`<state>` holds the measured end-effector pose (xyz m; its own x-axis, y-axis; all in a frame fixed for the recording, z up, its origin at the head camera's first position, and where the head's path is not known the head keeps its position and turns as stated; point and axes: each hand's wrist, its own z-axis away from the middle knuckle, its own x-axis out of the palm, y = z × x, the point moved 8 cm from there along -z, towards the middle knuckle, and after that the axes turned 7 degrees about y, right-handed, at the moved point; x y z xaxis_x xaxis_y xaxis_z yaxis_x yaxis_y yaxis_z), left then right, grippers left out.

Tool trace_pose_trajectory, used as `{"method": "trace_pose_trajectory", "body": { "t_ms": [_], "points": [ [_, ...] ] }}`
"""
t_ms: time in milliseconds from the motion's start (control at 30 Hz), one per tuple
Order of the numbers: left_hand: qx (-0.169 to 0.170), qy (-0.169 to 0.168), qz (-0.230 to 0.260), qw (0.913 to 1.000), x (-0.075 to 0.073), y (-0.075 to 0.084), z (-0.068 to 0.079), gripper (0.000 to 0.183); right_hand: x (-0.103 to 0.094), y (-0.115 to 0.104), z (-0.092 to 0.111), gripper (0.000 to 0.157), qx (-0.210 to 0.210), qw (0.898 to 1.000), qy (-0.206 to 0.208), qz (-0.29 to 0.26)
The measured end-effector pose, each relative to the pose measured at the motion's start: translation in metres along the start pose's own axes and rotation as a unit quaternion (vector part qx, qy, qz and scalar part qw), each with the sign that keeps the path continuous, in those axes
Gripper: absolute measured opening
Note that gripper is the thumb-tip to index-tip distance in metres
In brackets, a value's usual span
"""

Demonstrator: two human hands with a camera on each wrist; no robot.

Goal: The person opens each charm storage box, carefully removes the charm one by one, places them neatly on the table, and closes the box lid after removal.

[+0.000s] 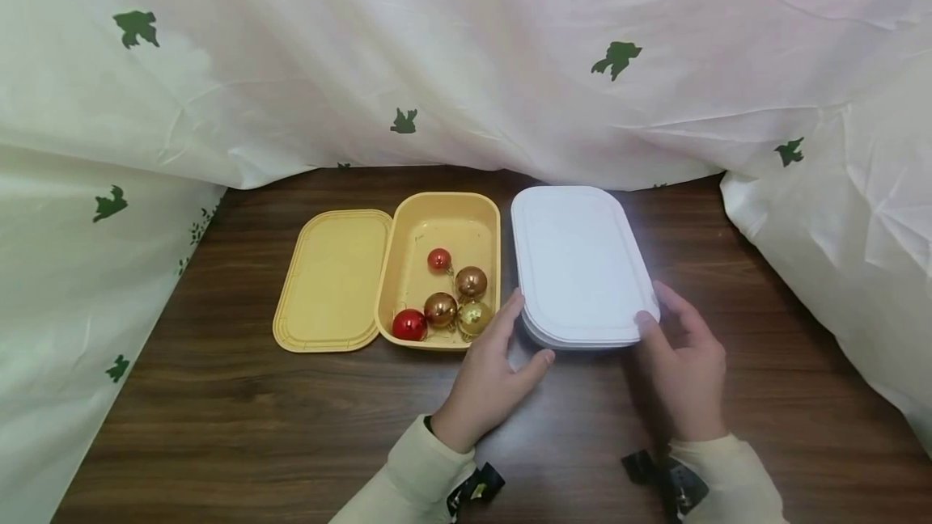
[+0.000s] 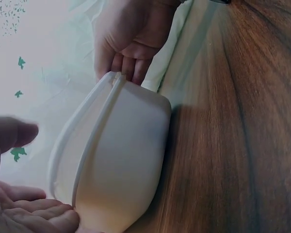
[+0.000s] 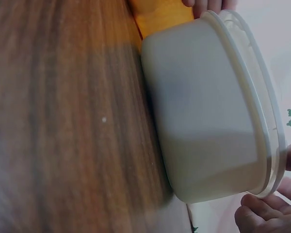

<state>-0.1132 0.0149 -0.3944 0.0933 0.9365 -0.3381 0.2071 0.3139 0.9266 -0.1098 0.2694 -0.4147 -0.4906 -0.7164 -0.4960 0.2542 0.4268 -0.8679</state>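
A white box (image 2: 131,145) stands on the table with its white lid (image 1: 582,265) on top. Between lid and box rim a narrow gap shows in the left wrist view, widest mid-side. My right hand (image 1: 688,378) pinches the lid at its near right corner, thumb on top and fingers beneath the edge. On the box's left side my left hand (image 1: 484,378) has its fingers extended along the rim, while its thumb stands off the lid. What the white box contains is hidden.
Just left stands an open yellow box (image 1: 451,221) holding several shiny ornament balls, among them a red ball (image 1: 410,325) and a gold ball (image 1: 475,318). A yellow lid (image 1: 335,277) lies against its left side. White curtains (image 1: 466,47) with green bird shapes border the wooden table (image 1: 291,435).
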Motion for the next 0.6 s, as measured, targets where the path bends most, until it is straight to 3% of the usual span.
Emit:
{"method": "trace_pose_trajectory", "body": {
  "t_ms": [167,400,600],
  "points": [
    [-0.002,0.03,0.113,0.9932,-0.001,0.002,-0.004,0.067,-0.001,-0.002,0.001,0.045,-0.007,1.0,0.004,-0.005],
    [-0.08,0.073,0.201,0.9736,-0.003,-0.009,-0.01,0.053,0.0,-0.003,0.002,0.045,-0.005,1.0,0.003,-0.007],
    [-0.127,0.071,0.25,0.9572,0.001,-0.016,-0.014,0.055,0.001,-0.003,0.003,0.045,-0.006,1.0,-0.001,0.0]
  ]
}}
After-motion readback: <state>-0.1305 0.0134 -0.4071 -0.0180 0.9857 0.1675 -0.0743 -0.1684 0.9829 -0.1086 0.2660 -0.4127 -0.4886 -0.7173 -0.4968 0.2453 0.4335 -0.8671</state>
